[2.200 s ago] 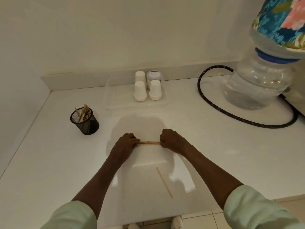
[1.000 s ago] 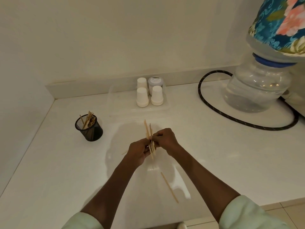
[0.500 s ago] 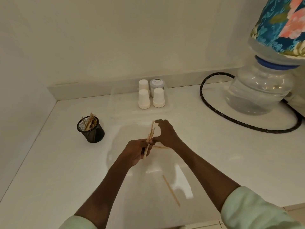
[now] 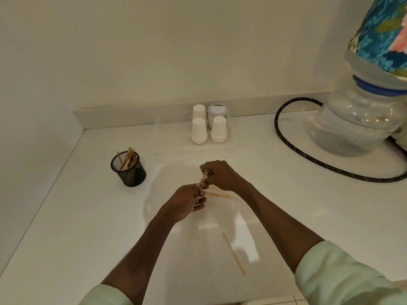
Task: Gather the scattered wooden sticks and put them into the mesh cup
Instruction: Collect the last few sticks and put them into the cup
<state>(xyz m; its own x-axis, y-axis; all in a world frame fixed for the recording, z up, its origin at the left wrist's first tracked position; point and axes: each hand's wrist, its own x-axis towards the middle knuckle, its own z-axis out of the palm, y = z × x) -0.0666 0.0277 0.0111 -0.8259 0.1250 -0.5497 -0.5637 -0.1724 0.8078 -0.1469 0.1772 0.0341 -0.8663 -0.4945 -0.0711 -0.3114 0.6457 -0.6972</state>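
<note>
A black mesh cup (image 4: 130, 172) stands on the white counter at the left, with several wooden sticks poking out of it. My left hand (image 4: 185, 201) grips a bundle of wooden sticks (image 4: 203, 179) held upright and tilted, over the middle of the counter. My right hand (image 4: 221, 175) pinches the top end of that bundle. A few loose sticks (image 4: 222, 194) lie on the counter just under my right wrist. One more stick (image 4: 234, 253) lies alone nearer to me, between my forearms.
Three upturned white paper cups (image 4: 199, 130) and a lidded jar (image 4: 218, 110) stand at the back wall. A large water bottle (image 4: 356, 122) with a patterned cover sits at the right, ringed by a black hose (image 4: 293, 151). A wall bounds the counter's left side.
The bundle went from lying flat between both hands to being lifted and stood upright. My right hand has closed on its top again. A few sticks now show on the counter below.
</note>
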